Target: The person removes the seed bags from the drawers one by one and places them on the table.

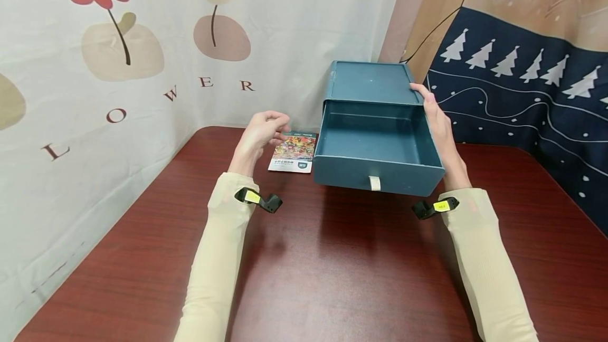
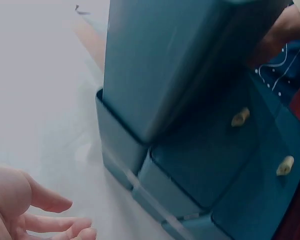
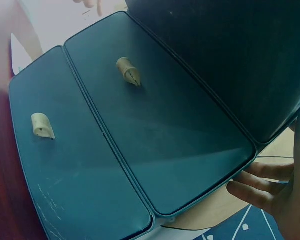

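Red-brown table (image 1: 304, 278); lower drawers (image 3: 170, 140) only in wrist views; hands (image 1: 258, 133) relaxed, right (image 1: 442, 125) touching cabinet (image 1: 372, 83).

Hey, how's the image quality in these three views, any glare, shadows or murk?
Head: clear, with a pale sheen on the table and a soft shadow below the open drawer; left wrist: hazy, the curtain washed out at left; right wrist: bluish cast, bright at top left, the open drawer's underside nearly black.

1 cabinet (image 1: 372, 83), 3 drawers (image 1: 372, 139), 3 pull tabs (image 1: 374, 183), 1 booklet (image 1: 294, 153), 2 hands (image 1: 258, 133) (image 1: 439, 125), 2 sleeves (image 1: 216, 263) (image 1: 484, 257), 2 wrist cameras (image 1: 271, 203) (image 1: 423, 209), 1 table (image 1: 361, 284)
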`<state>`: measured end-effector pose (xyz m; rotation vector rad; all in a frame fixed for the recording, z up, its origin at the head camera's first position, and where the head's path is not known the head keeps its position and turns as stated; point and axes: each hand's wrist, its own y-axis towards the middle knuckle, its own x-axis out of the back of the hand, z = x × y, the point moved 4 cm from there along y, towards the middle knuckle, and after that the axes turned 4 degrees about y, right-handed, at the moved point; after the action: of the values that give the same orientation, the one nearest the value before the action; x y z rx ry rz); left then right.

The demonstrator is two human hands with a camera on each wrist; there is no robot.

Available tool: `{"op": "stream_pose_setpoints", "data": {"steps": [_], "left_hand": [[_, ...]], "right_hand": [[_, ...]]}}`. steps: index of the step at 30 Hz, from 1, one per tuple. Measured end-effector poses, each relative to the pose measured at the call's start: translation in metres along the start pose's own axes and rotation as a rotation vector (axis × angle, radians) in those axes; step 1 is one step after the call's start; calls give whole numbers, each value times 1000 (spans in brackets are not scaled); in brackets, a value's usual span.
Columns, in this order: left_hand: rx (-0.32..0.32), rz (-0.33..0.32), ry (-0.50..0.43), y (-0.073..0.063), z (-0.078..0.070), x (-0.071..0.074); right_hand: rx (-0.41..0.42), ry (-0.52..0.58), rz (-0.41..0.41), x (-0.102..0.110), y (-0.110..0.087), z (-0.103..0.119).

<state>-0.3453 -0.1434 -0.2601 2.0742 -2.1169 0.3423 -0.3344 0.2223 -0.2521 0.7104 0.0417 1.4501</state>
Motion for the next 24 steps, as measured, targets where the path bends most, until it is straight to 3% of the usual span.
{"op": "stream_pose_setpoints", "data": {"steps": [15,24], "left_hand": [[-161,29,52,-26,-37,-12],[-207,34,62,-35,-49,-14]], "right_hand": [[2,5,2,0,0,3],[-5,-2,1,0,-1,3]]}}
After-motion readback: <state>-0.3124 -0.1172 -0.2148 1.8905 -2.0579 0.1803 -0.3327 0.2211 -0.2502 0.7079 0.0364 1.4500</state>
